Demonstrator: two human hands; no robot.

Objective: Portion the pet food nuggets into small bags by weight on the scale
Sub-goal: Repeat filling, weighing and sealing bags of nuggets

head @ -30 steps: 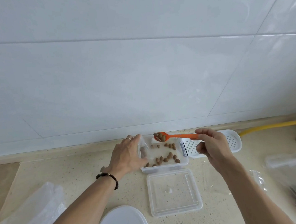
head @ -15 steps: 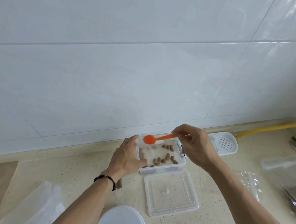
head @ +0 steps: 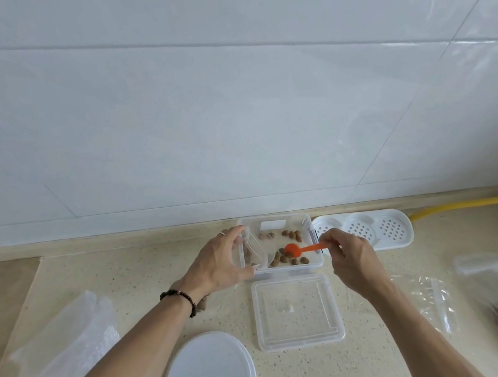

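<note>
No readable text, white label on clear container (head: pixel 280 240) blank

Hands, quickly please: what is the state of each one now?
Left hand: holding the small clear plastic bag open.
Right hand: pinching the orange plastic spoon.

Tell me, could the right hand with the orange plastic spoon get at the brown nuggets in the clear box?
Probably yes: the clear plastic box is lidless, and the orange plastic spoon in the right hand already dips among the brown nuggets.
</note>
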